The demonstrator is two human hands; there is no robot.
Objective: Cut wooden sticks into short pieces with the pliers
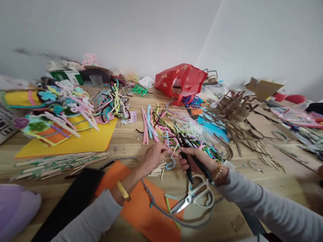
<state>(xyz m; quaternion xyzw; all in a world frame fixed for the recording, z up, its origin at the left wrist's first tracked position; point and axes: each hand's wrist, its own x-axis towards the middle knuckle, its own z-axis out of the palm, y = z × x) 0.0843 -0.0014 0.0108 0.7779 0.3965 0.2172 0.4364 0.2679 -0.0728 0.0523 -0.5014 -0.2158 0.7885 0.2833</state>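
Note:
My right hand (pixel 193 159) is wrapped around the dark handles of a pair of pliers (pixel 183 143), their jaws pointing up and away from me. Close by on the left, my left hand (pixel 155 155) is closed in a pinch, apparently on a light blue pipe cleaner (pixel 171 165) that curls below the fingertips. Between the hands a thin pale stick (pixel 174 151) slants; whether it is held or lies behind them I cannot tell. Short cut sticks (pixel 156 171) lie under my left hand. White-handled scissors (pixel 189 198) rest partly open below my right hand.
Loose pipe cleaners (pixel 161 124) are heaped beyond my hands. An orange sheet (pixel 141 205), a grey cord (pixel 161 210) and a black flat object (pixel 73 198) lie nearer. Finished-looking fuzzy flowers (pixel 47 95) cover the left, a red bag (pixel 171 80) and small woven baskets (pixel 236 107) the back.

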